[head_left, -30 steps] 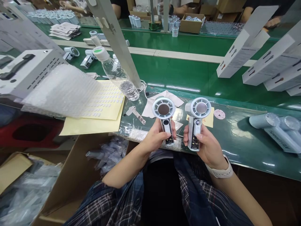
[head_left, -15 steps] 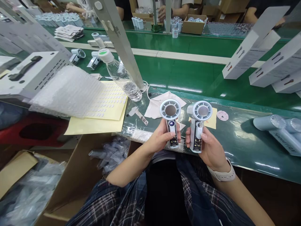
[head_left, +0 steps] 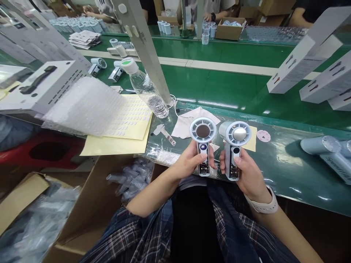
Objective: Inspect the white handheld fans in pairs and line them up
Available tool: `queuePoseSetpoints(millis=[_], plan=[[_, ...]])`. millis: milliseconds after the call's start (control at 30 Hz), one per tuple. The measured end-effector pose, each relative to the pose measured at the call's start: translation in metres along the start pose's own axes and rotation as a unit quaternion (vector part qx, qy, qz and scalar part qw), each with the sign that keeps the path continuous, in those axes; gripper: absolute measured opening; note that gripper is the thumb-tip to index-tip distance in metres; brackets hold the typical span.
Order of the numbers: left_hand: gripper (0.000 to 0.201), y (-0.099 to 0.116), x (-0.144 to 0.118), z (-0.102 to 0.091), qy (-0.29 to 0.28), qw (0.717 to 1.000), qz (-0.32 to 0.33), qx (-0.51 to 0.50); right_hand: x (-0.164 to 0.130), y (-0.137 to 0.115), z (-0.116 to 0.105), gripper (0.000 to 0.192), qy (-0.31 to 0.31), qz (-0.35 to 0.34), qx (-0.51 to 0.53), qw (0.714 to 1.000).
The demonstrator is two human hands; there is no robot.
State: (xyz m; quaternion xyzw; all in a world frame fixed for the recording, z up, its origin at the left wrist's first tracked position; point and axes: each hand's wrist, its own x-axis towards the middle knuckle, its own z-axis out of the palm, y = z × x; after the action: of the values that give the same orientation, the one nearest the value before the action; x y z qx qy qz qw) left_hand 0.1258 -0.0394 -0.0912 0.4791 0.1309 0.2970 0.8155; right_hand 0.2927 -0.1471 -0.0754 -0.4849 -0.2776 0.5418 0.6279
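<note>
Two light-blue handheld fans are held upright side by side above the front edge of the green bench. My left hand is wrapped round the handle of the left handheld fan, thumb on its front; its small round display is lit and reads 20. My right hand grips the right handheld fan, thumb on the handle below a dark round display. Both have a ring-shaped head with a shiny round centre. Behind them lie a white cloth and a yellow paper note.
Left of my hands stand a water bottle, yellow sticker sheets, bubble wrap and a white machine. A metal post rises beyond. White boxes and blue fans are at right. Co-workers sit across the green belt.
The view has shifted slightly. The right fan has turned a little in my right hand, and its round display now looks dark. Both hands keep their hold.
</note>
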Motion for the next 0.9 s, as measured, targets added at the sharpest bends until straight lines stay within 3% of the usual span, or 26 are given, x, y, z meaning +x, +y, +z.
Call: queuePoseSetpoints(millis=[433,633,767,900], plan=[[0.046,0.008,0.001,0.008,0.011,1.0,-0.021,-0.02,0.001,0.001,-0.001,0.03,0.005,-0.009,-0.017,1.0],[0.048,0.006,0.005,0.006,0.083,0.994,-0.05,-0.054,0.001,0.002,-0.001,0.03,0.026,0.009,-0.013,1.0],[0.049,0.001,0.011,0.004,0.121,0.991,-0.051,0.0,0.0,0.004,0.003,0.027,0.013,0.02,-0.007,1.0],[0.052,-0.003,0.014,-0.002,0.122,0.99,-0.067,-0.005,-0.001,0.008,0.004,0.025,0.004,0.033,0.013,0.999]])
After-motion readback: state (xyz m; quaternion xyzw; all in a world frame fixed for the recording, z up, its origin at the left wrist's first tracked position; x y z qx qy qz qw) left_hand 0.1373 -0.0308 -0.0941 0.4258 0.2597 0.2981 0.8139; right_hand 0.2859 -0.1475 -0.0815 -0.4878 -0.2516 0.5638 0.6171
